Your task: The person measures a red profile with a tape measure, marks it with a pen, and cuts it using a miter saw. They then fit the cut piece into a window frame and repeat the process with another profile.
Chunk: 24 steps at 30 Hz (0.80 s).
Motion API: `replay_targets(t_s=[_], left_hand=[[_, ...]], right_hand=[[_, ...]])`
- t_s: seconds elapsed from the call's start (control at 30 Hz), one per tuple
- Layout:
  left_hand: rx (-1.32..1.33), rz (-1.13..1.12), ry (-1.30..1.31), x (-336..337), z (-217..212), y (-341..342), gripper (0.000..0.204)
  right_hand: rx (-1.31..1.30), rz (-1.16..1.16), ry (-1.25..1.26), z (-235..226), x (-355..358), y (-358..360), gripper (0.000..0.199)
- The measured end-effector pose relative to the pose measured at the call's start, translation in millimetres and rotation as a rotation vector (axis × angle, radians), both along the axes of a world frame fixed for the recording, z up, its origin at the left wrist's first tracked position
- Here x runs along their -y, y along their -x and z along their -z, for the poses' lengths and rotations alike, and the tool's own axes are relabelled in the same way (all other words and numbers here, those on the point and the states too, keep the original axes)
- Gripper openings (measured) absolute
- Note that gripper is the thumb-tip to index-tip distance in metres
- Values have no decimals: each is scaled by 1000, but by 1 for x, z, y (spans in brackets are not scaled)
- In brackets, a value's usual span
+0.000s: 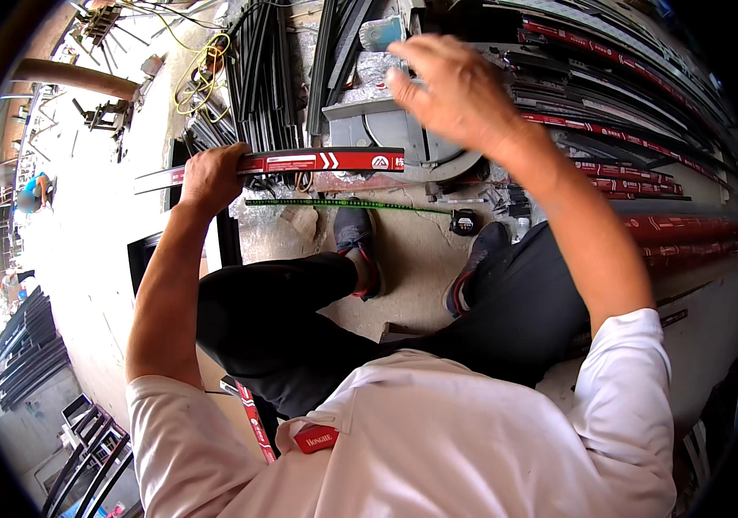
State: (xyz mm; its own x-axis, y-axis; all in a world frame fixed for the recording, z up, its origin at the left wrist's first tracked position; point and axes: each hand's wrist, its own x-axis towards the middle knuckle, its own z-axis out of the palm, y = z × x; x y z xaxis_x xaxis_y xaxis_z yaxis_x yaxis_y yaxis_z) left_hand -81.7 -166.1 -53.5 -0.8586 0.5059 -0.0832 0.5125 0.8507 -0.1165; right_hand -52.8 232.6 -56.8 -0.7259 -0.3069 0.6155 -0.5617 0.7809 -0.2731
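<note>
Head view shows me the left hand (214, 179) closed around a red-labelled bar (326, 161), held crosswise at the grey machine's (350, 133) near side, while the right hand (464, 93) hangs raised, bent-wristed, fingers loosely parted.

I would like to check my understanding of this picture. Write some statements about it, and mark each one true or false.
1. The left hand grips a bar with a red strip. True.
2. The right hand holds the tape measure. False: the right hand is raised with nothing visible in it, and the tape measure lies near the shoes.
3. The tape measure's green blade is pulled out. True.
4. A yellow cable lies at the picture's lower right. False: the yellow cable lies at the upper left.
</note>
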Motion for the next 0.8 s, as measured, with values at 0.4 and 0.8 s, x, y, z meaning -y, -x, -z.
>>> replay_targets(t_s=[0.4, 0.8], left_hand=[[-22, 125, -122, -7, -21, -28, 28], [64, 160, -362, 29, 15, -37, 30]], right_hand=[[895, -311, 436, 30, 24, -101, 44], [1298, -517, 1142, 10, 29, -102, 37]])
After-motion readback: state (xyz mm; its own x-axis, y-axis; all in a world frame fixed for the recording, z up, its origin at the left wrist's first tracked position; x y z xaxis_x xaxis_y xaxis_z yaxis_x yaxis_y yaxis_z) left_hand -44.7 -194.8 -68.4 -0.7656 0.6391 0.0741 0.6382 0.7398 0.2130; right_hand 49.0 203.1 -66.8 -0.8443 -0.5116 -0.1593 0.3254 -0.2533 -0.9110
